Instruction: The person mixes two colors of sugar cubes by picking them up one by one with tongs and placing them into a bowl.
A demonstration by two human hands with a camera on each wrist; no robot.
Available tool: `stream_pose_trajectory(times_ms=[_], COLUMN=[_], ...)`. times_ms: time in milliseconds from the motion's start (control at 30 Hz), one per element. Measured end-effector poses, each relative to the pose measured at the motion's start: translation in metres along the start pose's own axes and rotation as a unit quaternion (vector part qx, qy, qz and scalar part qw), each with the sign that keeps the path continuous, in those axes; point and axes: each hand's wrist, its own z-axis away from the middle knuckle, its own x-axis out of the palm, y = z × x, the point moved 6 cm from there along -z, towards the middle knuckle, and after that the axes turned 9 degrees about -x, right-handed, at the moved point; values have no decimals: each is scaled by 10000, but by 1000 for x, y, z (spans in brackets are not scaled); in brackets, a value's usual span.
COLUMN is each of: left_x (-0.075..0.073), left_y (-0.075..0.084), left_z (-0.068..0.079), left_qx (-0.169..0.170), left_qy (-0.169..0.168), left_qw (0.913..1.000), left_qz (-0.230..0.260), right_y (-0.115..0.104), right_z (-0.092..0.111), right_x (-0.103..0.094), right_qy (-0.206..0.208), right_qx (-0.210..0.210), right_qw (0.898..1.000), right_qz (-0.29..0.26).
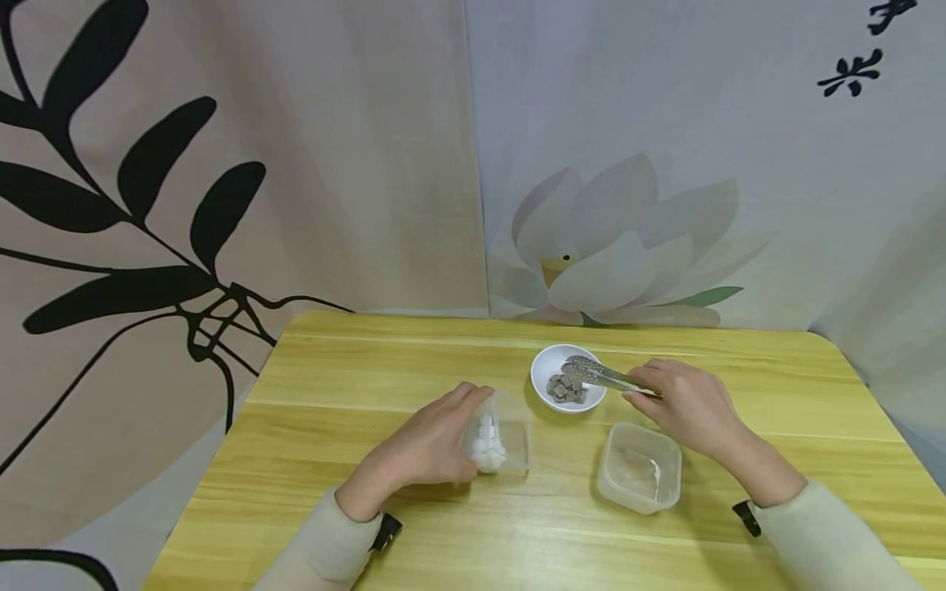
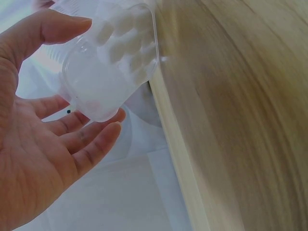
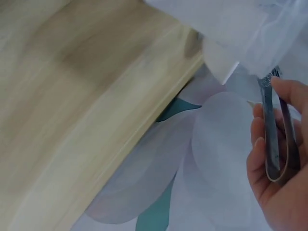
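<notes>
My left hand (image 1: 436, 439) holds a clear plastic container (image 1: 521, 439) tilted on its side, thumb and fingers on opposite sides. Small white chunks (image 1: 488, 447) are heaped inside it; in the left wrist view the white chunks (image 2: 126, 43) show through the container's base (image 2: 91, 91). In my right hand (image 1: 691, 402) is a pair of metal tongs (image 1: 612, 377), gripped near the bend. The tongs' heads reach over a white bowl (image 1: 544, 371) with several grey-brown pieces (image 1: 565, 389) in it. The right wrist view shows the fingers around the tongs (image 3: 271, 139).
A second translucent plastic container (image 1: 619, 484) stands upright in front of the bowl, below my right hand, with a pale streak inside. Everything is on a wooden table (image 1: 355, 369). Behind its far edge hangs a printed curtain (image 1: 399, 164).
</notes>
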Motion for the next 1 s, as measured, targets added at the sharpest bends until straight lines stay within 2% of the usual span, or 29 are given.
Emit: stream_pose_trajectory(times_ms=[233,367,533,667,833,1000], left_x=[0,0,0,-1,-1,-1], left_y=[0,1,1,2,2,2], left_z=[0,-1,0,0,0,0], left_qx=[6,18,61,72,49,122], left_qy=[-14,-5,12,8,-1,52], left_qw=[10000,10000,10000,10000,10000,9999], left_qz=[-62,-95,-71,-20,2,-25], right_y=[9,4,-11,-25,-44,-60], right_z=[7,7,4,1,-3,-7], right_x=[3,1,1,2,3,6], right_qy=[-615,-730,-700,-504,-121,80], right_qx=[895,1121,982,740,255,-217], right_qw=[9937,9904,9925,9959,9996,9997], right_qz=[-279,-354,-220,-152,-46,121])
